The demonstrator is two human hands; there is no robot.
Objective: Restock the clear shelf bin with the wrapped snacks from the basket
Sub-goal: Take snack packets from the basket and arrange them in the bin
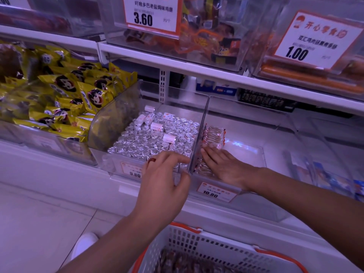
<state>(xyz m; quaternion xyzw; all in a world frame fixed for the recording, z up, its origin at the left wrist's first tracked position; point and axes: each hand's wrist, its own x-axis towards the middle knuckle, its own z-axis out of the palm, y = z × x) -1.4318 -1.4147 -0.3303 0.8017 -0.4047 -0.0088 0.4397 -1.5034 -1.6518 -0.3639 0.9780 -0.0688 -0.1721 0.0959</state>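
1. Shelf: a white retail shelf carrying a row of rigid transparent bins; smooth, hard surfaces throughout.
2. Clear shelf bin: the target compartment, with thin glossy walls and a mostly bare floor. A price label reading 10.80 is fixed to its front lip.
3. Basket: white perforated plastic with an orange rim, directly below both forearms. Its dark contents are blurred; they are probably the remaining stock.
4. Wrapped snacks: a single row stacked against the bin's left wall. The row's long axis runs front to back, away from the person. The wrappers are clear film with red-orange ends.
5. Right hand: the nearer hand, inside the bin. Its fingers are straight and rest flat on the near end of the row, which extends forward from the fingertips.
6. Left hand: outside the bin, at the front of the neighbouring foil-roll bin. Its fingers are loosely spread and hold nothing.
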